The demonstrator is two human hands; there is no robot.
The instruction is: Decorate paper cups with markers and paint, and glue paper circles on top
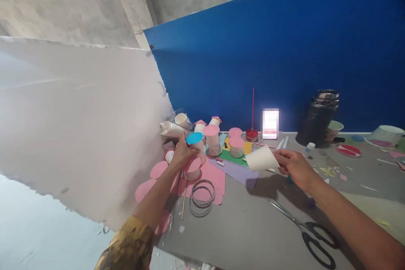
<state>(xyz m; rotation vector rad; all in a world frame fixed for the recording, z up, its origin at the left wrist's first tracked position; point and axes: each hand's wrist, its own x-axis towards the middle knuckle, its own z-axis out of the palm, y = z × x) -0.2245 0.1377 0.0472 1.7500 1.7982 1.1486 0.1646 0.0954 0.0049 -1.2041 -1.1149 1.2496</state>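
My left hand reaches forward and grips a white paper cup topped with a blue paper disc, among other cups with pink tops. My right hand pinches a white paper cup by its base, the cup lying on its side above the grey table. Pink paper circles and pink sheets lie under the left hand.
Black-handled scissors lie at the front right. Tape rings rest on pink paper. A dark flask, a red pot with a stick, green and purple sheets and scraps stand near the blue wall. A large white board leans at left.
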